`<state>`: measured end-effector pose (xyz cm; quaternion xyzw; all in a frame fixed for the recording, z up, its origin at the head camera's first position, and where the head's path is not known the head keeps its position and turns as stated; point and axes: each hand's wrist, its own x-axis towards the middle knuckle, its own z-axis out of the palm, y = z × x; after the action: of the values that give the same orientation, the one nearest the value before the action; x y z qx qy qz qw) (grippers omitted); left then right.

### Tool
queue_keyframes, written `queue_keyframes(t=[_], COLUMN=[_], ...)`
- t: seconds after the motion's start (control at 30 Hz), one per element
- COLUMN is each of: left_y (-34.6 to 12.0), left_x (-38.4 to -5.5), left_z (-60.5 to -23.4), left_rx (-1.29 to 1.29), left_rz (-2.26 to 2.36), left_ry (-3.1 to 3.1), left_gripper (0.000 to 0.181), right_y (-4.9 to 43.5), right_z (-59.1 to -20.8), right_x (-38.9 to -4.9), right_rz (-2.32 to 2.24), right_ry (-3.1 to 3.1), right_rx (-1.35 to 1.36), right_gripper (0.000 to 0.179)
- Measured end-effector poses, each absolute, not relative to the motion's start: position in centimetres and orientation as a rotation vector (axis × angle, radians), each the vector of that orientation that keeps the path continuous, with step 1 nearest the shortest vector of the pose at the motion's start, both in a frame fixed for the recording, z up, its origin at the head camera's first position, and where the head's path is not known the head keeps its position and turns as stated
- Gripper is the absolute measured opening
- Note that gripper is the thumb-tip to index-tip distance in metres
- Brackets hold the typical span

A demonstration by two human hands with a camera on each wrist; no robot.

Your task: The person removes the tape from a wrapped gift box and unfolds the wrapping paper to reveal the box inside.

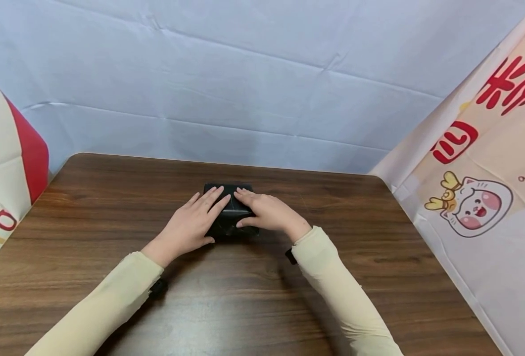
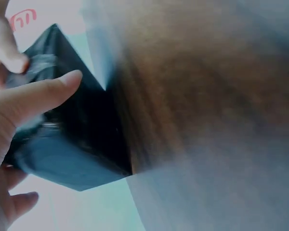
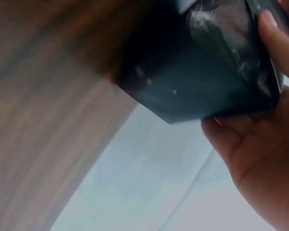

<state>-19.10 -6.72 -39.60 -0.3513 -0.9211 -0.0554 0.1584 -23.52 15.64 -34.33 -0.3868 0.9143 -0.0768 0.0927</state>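
Note:
A small box-shaped package in shiny black wrapping sits on the table, towards its far edge. My left hand lies over its left side, fingers straight across the top and thumb low at the near left corner. From the other side my right hand rests its fingertips on the top, thumb against the near face. The left wrist view shows the package's dark flat side and creased wrapping near the thumb. Creased, glossy film also shows on the package in the right wrist view.
The brown wood-grain table has rounded far corners. Behind it hangs a pale cloth. A printed banner with red characters and a cartoon hangs at the right, another printed cloth at the left.

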Motion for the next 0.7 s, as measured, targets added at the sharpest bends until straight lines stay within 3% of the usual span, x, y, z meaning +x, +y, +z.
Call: queue_keyframes(t=[0.23, 0.47, 0.7], left_y=[-6.5, -6.7, -7.5], left_x=[-19.0, -19.2, -19.7], left_z=[-39.8, -39.1, -38.8], left_rx=[-1.017, -0.973, -0.964], left_rz=[-0.103, -0.168, -0.167], left_ry=[-2.434, -2.402, -2.408], left_gripper=[0.097, 0.092, 0.089], right_y=[16.3, 16.6, 16.9], right_z=[-33.4, -34.2, -36.6], right_x=[-23.8, -22.3, -21.3], right_rz=[-0.392, -0.361, -0.121], right_ry=[2.651, 2.943, 3.109], right_rx=[-1.176, -1.476, -1.814], right_gripper=[0.069, 0.056, 0.077])
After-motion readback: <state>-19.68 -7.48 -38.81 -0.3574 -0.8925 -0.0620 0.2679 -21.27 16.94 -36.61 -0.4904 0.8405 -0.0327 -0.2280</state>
